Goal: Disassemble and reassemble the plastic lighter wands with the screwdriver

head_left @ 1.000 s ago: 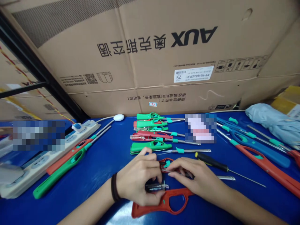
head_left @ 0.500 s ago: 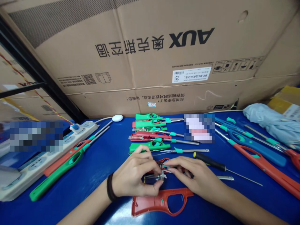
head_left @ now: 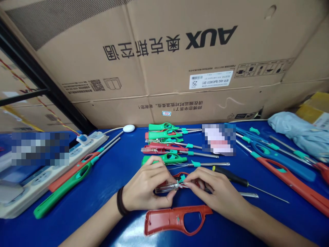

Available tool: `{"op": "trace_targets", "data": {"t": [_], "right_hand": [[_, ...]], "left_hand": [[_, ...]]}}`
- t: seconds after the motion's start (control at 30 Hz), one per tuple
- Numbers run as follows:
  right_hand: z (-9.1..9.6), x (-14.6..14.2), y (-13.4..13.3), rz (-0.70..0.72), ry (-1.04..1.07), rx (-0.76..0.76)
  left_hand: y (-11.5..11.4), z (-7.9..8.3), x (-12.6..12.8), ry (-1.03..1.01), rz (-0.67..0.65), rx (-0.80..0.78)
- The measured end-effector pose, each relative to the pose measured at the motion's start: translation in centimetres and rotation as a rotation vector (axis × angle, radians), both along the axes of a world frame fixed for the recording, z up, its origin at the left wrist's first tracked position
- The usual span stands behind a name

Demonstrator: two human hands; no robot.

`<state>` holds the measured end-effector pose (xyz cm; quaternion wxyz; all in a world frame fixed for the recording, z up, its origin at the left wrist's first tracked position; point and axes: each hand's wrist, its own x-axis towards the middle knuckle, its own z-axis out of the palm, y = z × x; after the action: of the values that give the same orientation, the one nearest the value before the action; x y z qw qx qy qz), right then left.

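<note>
A clear tube has shifted toward the farther red plastic shell.

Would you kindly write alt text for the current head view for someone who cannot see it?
A person's left hand has a clear tube in its grip, with the right hand close beside its end; nearer the camera, a red casing half lies on a blue table.

On the blue counter lie a red shell half; a screwdriver; a green lighter; a white power strip; a pale blue bundle.
</note>
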<state>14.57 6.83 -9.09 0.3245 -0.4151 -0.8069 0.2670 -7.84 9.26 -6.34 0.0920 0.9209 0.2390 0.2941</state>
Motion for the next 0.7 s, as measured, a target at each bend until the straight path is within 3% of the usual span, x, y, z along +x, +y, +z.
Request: {"op": "trace_targets", "data": {"t": [0.7], "right_hand": [[0.13,0.06,-0.13,0.026,-0.01,0.004]], "left_hand": [[-0.08,-0.03,0.0,-0.012,-0.025,0.03]]}}
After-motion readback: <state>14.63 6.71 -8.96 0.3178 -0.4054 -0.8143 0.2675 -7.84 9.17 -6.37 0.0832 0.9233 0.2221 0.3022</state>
